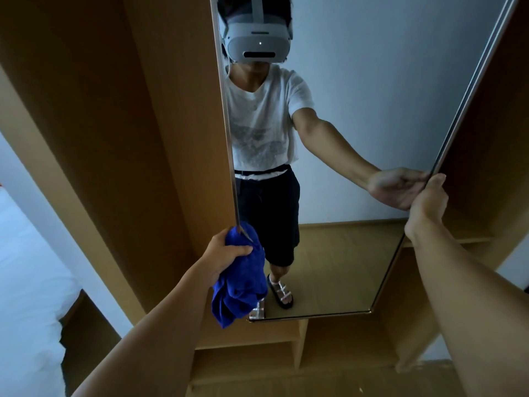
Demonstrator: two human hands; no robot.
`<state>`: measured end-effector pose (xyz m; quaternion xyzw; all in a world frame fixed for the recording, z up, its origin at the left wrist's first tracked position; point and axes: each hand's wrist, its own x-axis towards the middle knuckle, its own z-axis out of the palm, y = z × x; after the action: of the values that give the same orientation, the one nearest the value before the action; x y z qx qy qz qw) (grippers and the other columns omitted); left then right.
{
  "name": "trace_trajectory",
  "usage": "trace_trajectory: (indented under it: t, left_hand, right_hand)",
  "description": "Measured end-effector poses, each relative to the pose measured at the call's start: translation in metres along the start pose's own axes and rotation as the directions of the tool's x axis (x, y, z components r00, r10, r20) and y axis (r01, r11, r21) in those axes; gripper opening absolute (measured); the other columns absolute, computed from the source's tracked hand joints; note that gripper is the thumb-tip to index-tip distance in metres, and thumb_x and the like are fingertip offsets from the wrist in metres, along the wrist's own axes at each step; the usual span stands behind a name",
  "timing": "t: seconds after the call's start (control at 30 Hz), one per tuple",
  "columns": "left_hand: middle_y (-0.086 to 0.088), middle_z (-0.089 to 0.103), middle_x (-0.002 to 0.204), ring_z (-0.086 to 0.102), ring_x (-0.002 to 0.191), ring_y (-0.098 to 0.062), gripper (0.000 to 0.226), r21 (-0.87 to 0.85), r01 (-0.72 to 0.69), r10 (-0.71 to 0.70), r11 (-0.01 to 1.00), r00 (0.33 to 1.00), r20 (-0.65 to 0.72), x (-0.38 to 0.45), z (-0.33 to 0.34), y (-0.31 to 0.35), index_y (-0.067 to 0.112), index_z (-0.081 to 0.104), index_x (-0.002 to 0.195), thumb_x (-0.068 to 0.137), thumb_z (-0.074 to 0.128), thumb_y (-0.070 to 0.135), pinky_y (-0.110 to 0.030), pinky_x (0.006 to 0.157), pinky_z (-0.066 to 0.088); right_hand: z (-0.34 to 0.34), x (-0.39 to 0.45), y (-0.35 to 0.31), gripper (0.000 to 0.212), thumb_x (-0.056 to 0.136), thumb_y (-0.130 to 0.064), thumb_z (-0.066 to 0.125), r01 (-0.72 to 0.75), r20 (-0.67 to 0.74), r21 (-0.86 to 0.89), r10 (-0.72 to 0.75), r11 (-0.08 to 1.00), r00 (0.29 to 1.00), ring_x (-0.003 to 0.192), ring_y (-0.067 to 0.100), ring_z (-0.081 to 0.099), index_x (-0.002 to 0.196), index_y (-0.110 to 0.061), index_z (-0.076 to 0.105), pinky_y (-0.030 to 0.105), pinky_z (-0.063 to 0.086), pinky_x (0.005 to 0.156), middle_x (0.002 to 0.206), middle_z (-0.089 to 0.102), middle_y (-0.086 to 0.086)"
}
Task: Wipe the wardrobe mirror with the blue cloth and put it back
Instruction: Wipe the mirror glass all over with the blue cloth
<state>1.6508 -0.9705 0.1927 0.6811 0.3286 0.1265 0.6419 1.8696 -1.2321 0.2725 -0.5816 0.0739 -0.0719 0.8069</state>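
The left hand (226,250), lower centre of the frame, is clenched around the blue cloth (243,276), thumb lying across the top of the bunched fabric. The cloth hangs down from the fist in loose folds and its upper part touches the left edge of the mirror (357,138), low on that side. The left forearm runs in from the bottom left, stretched forward.

The right hand (428,204), at the right of the frame, grasps the mirror's right edge, thumb up along the front and fingers hidden behind it. Its arm reaches in from the lower right, nearly straight.

The mirror is a tall panel set in a wooden wardrobe (128,138) and fills the upper centre. A white bed (25,267) lies at the far left.
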Motion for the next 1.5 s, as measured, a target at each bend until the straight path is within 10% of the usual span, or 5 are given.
trace_trajectory:
  t: [0.3,0.8,1.5]
  left_hand:
    - [-0.006,0.058,0.117,0.055,0.103,-0.024,0.068,0.019,0.041,-0.041,0.999,0.999,-0.030,0.009,0.007,-0.036,0.023,0.049,0.128,0.069,0.078,0.009,-0.047,0.097,0.044]
    - [-0.006,0.049,0.131,0.048,0.116,-0.027,0.074,0.047,0.130,-0.126,0.990,0.989,-0.078,0.026,0.030,-0.137,0.018,0.044,0.135,0.070,0.076,0.005,-0.046,0.102,0.038]
    - [-0.005,0.054,0.106,0.050,0.089,-0.019,0.036,0.187,0.351,-0.305,0.918,0.923,-0.233,0.004,0.047,-0.202,0.016,0.046,0.110,0.080,0.063,0.009,-0.035,0.076,0.040]
  right_hand:
    - [-0.028,-0.017,0.072,0.043,0.102,-0.042,0.028,-0.193,-0.102,0.028,0.195,0.981,0.976,0.124,0.021,0.050,0.127,-0.019,0.054,0.031,0.033,0.100,0.127,0.058,0.002]
    - [-0.065,-0.008,0.137,0.049,0.103,-0.036,0.030,0.189,-0.113,-0.624,-0.326,0.759,0.938,0.097,0.035,0.063,0.105,-0.002,0.065,0.032,0.040,0.070,0.106,0.067,0.019]
    - [-0.071,0.000,0.144,0.047,0.103,-0.037,0.029,0.243,-0.026,-0.618,-0.328,0.748,0.944,0.106,0.032,0.059,0.112,-0.006,0.063,0.032,0.040,0.076,0.114,0.065,0.016]
